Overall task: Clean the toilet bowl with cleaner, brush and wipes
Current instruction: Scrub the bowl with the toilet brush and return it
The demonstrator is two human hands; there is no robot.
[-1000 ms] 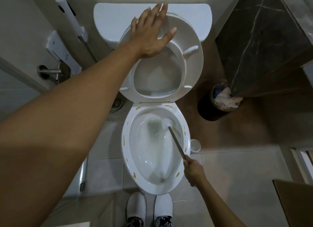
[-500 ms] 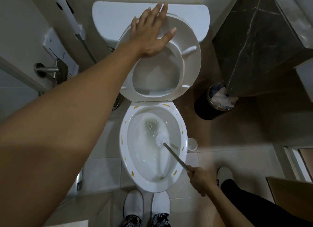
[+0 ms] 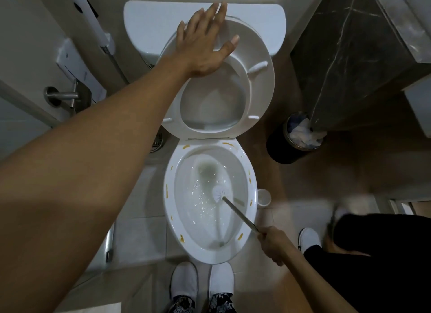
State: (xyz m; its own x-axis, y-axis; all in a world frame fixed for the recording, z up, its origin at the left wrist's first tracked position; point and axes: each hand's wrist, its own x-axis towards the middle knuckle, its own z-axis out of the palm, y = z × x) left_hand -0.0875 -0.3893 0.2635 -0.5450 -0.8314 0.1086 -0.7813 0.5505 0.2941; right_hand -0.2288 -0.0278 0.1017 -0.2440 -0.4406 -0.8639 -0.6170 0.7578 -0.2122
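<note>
The white toilet bowl stands below me, with yellow cleaner spots around its rim and foamy water inside. The raised seat leans back against the cistern. My left hand lies flat on the top of the raised seat, fingers straight and spread. My right hand grips the metal handle of the toilet brush just past the bowl's right rim. The white brush head is down inside the bowl, near the middle of the water.
A black waste bin with crumpled paper stands right of the toilet beside a dark marble cabinet. A white brush holder sits on the floor by the rim. A bidet sprayer hangs on the left wall. Another person's leg stands right.
The brush head has moved from the bowl's upper right down toward the middle. The right hand shifted slightly right. Another person's leg and shoe have come in at the lower right. My left hand stayed put.
</note>
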